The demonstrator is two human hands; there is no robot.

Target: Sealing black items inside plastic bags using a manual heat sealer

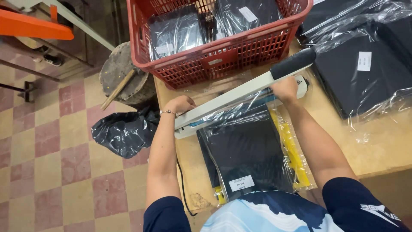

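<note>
Bagged black garment (246,150) lies flat before us on the wooden table (386,146), its open end under the heat sealer (240,96).
Our left hand (180,104) curls against the sealer's near end, our right hand (285,89) rests by its black handle (294,63); what the fingers grip we cannot tell. Behind stands a red crate (223,56).

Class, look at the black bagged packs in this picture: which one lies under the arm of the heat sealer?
The black pack directly in front of the person, between both hands, its plastic mouth under the sealer arm. The others sit in the red crate or on the right.
</note>
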